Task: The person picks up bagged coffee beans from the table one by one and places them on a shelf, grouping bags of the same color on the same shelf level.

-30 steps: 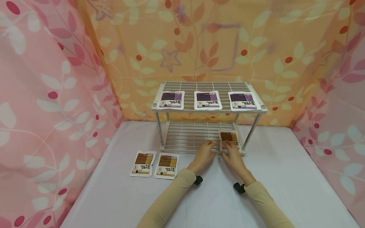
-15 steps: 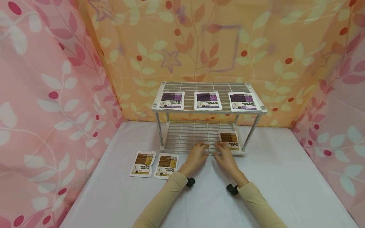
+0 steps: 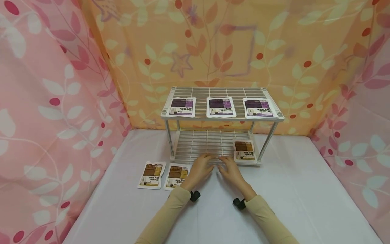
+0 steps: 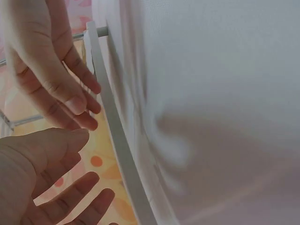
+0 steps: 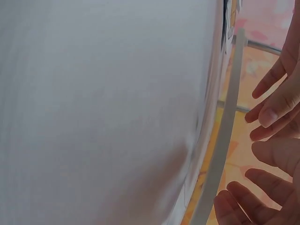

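My left hand (image 3: 198, 171) and right hand (image 3: 233, 174) are side by side at the front edge of the rack's lower shelf (image 3: 199, 145). Both hold nothing, their fingers loosely bent and thumbs apart from them. In the left wrist view, the fingertips of the two hands face each other beside the pale shelf bar (image 4: 117, 136). A brown-and-white flat pouch (image 3: 243, 150) lies at the right end of the lower shelf, just right of my right hand. On the table, left of the rack, lie two similar pouches; the nearer one (image 3: 174, 177) is partly covered by my left hand.
Three purple-and-white pouches, left (image 3: 182, 107), middle (image 3: 220, 107) and right (image 3: 259, 108), lie along the rack's upper shelf (image 3: 217, 92). The other brown pouch (image 3: 151, 174) is further left on the white tablecloth (image 3: 213, 223). Patterned curtains (image 3: 213, 44) enclose the table.
Both hands have let go of the brown pouch on the lower shelf and moved left along the shelf's front edge. That pouch stays at the right end.
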Tool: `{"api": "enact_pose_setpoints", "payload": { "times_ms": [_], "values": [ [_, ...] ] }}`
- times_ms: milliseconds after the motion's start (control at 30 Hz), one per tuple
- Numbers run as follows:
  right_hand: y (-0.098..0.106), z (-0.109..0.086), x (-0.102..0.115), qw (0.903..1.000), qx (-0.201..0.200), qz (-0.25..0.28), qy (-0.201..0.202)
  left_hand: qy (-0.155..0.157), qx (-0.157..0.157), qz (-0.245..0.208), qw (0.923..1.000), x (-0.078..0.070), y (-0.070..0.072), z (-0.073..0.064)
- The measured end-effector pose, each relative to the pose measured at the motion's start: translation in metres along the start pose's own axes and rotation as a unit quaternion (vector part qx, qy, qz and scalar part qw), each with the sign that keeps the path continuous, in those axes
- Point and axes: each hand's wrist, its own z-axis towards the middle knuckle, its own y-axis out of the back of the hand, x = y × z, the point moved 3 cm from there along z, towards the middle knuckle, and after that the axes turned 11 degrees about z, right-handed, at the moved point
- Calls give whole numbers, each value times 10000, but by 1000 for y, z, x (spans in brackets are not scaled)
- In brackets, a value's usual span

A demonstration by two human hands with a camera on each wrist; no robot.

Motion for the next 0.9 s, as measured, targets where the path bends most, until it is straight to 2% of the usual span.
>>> {"api": "enact_pose_setpoints", "payload": {
  "times_ms": [233, 567, 667, 900],
  "values": [
    [-11, 2, 7, 9997, 154, 150, -99, 123, 159, -63, 9998, 16, 6, -11],
    [-23, 1, 13, 9990, 314, 317, 37, -53, -50, -109, 9999, 32, 15, -34],
    [-26, 1, 16, 9987, 341, 378, 87, 73, 58, -142, 9999, 36, 18, -39],
    [-36, -1, 19, 9972, 592, 422, 170, 445, 559, -199, 9972, 47, 25, -48]
  ]
}}
